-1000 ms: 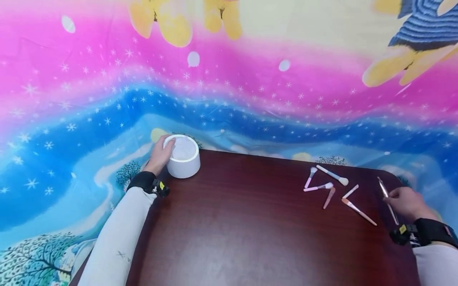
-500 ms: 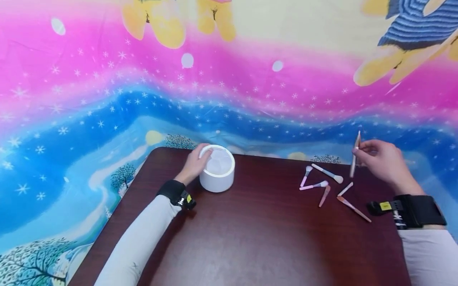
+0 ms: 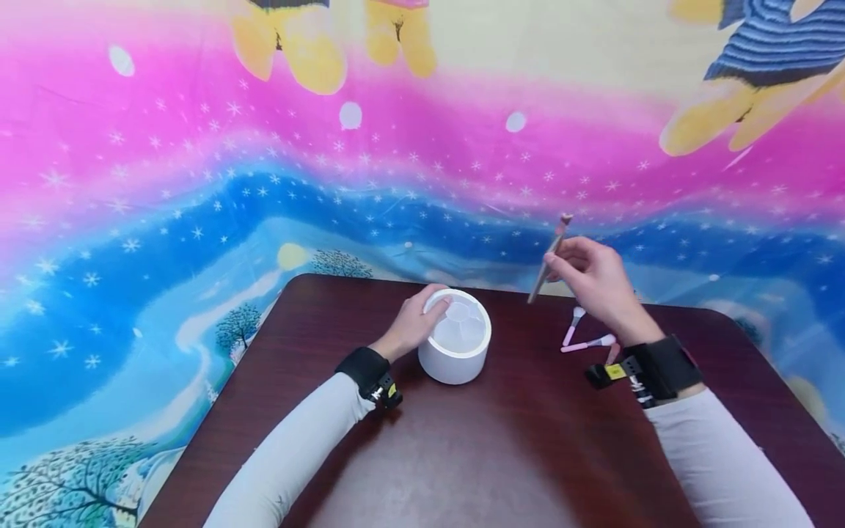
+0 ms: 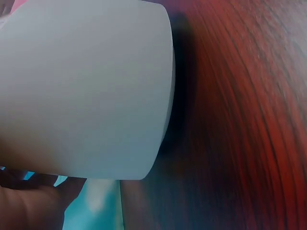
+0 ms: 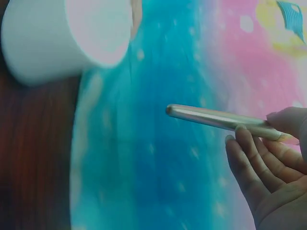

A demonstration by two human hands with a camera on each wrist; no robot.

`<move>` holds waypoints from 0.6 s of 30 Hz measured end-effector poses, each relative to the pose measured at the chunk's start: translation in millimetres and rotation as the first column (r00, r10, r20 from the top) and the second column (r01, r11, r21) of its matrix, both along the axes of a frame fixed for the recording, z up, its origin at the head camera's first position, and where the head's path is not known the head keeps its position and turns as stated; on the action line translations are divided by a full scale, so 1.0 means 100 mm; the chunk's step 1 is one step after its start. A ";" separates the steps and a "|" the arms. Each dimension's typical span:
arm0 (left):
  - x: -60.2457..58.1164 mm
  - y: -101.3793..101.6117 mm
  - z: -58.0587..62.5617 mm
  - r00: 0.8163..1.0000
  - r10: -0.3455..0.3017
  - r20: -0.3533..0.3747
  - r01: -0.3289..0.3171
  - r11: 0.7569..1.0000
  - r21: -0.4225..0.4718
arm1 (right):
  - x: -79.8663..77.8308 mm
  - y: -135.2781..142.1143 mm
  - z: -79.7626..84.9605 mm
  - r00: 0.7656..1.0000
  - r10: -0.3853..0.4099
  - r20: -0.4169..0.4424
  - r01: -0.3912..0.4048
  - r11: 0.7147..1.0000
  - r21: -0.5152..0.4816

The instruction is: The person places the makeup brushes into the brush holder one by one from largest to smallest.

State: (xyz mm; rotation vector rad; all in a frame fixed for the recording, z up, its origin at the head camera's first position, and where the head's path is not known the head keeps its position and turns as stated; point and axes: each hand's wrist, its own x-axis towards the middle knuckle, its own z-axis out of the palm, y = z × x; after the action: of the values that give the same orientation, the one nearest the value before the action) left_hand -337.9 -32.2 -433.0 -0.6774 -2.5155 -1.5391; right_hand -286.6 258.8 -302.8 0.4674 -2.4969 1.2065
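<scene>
My left hand grips the rim of a round white divided container, thumb inside and fingers around the outside. Its open top shows several clear compartments, with no brush visible in them. In the left wrist view the smooth container wall fills much of the picture. To the right, my right hand pinches a makeup brush in the air, bristle end up and handle end slanting down towards the container. The right wrist view shows the shiny metallic handle between thumb and fingers, apart from the container.
Two small pink makeup brushes, one upright in view and one lying across, are on the dark wooden table. Another brush is partly hidden by the right wrist. A colourful printed cloth hangs behind the table.
My left hand has brought the container rightwards from the table's back left corner towards the middle. My right hand has raised the brush and carried it left, over towards the container.
</scene>
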 end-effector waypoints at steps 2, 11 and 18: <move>0.02 0.05 0.01 1.000 -0.021 0.012 0.021 1.000 -0.003 | 0.03 -0.16 0.01 0.999 0.040 -0.004 -0.040 0.999 -0.027; 0.03 0.15 0.01 0.996 -0.079 0.037 0.078 0.997 0.010 | 0.11 -0.60 -0.06 0.993 0.101 -0.061 -0.105 0.993 -0.060; 0.02 0.13 0.03 0.995 -0.089 0.045 0.088 0.996 0.017 | 0.07 -0.66 -0.10 0.992 0.112 -0.065 -0.116 0.991 -0.060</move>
State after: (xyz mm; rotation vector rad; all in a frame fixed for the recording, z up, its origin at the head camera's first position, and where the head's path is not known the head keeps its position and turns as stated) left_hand -336.4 -19.4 -430.4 -0.7701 -2.5358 -1.6182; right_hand -279.3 192.9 -312.3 0.6289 -2.4004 1.2903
